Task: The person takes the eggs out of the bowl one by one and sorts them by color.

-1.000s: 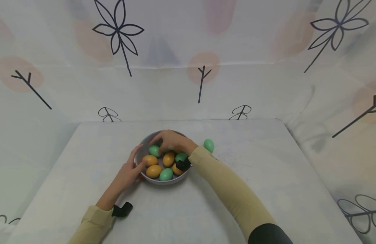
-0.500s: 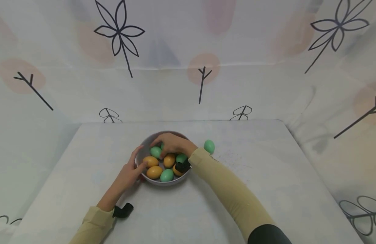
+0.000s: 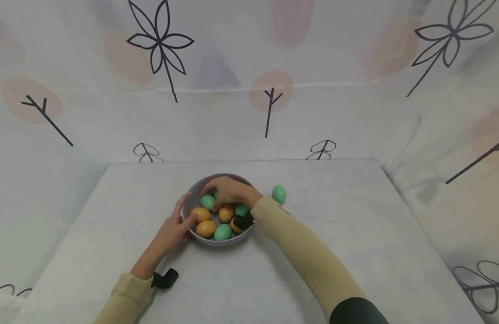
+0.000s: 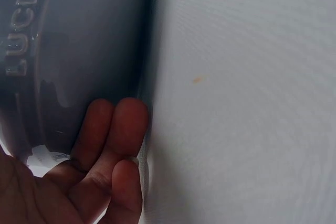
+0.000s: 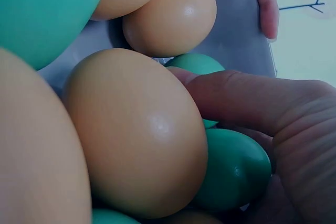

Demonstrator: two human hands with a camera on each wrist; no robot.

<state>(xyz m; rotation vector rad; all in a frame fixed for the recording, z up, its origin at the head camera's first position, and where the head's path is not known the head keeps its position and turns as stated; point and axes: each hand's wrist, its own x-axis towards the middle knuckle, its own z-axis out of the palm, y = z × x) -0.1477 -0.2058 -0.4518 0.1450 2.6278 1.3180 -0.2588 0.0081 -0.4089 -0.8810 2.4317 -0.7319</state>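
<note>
A grey-purple bowl [image 3: 220, 243] on the table holds several orange and green eggs. My left hand [image 3: 173, 229] grips its left side, with the thumb over the rim. In the left wrist view, its fingers [image 4: 128, 124] press the outer wall below raised lettering. My right hand [image 3: 229, 190] reaches in at the back, fingers bent down around a green egg [image 3: 217, 194] partly hidden under the palm. Another green egg [image 3: 207, 202] lies by its fingertips. In the right wrist view, the thumb [image 5: 226, 95] sits between green eggs and beside a large-looking orange egg [image 5: 139, 135].
A single green egg [image 3: 279, 194] lies on the white table [image 3: 241, 283] right of the bowl, close to the right sleeve [image 3: 302, 243]. Behind stands a pale cloth backdrop [image 3: 217, 121] with drawn leaves and twigs. Black wrist mounts [image 3: 165, 279] jut from the cuffs.
My right hand has shifted slightly down and inward among the eggs, and its bent fingers stay by the green ones. My left hand keeps its grip on the bowl. The head view drifts slightly.
</note>
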